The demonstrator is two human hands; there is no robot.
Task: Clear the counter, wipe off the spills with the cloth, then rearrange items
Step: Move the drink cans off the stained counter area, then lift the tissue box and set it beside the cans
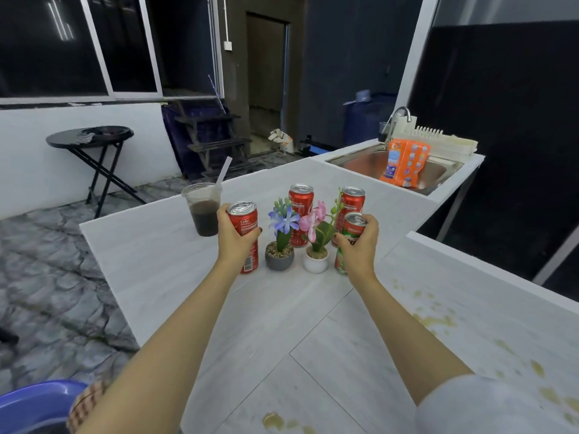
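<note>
Gripping a can in each hand, you are at the clearing stage, and by my reading it has barely begun. Your left hand [233, 236] is wrapped round a tall red aluminium cola can [247, 220] and your right hand [362, 242] curls round a green-and-red drink can [351, 228]. Both cans stand upright, and whether their bases are on the surface or just off it I cannot tell. Between them on the white marble-look counter [282, 324] sit a blue artificial flower in a grey pot [279, 255] and a pink artificial orchid in a white pot [316, 261]. Two more red cans [300, 211] [352, 202] stand behind the flowers, and a clear plastic cup of dark drink with a straw [203, 211] stands just left of your left hand. All of these have yet to come off. None of the wiping is done: yellowish-brown spill patches [438, 321] speckle the counter's right side and another blot [272, 421] lies near its front edge. They look thin and partly dried. A checked fabric [84, 405] beside the blue plastic basin [34, 408] at lower left is probably your cloth, though the frame cuts it off. A steel sink [360, 162] holding an orange packet [405, 164] lies well apart at the far right. Rearranging comes last.
</note>
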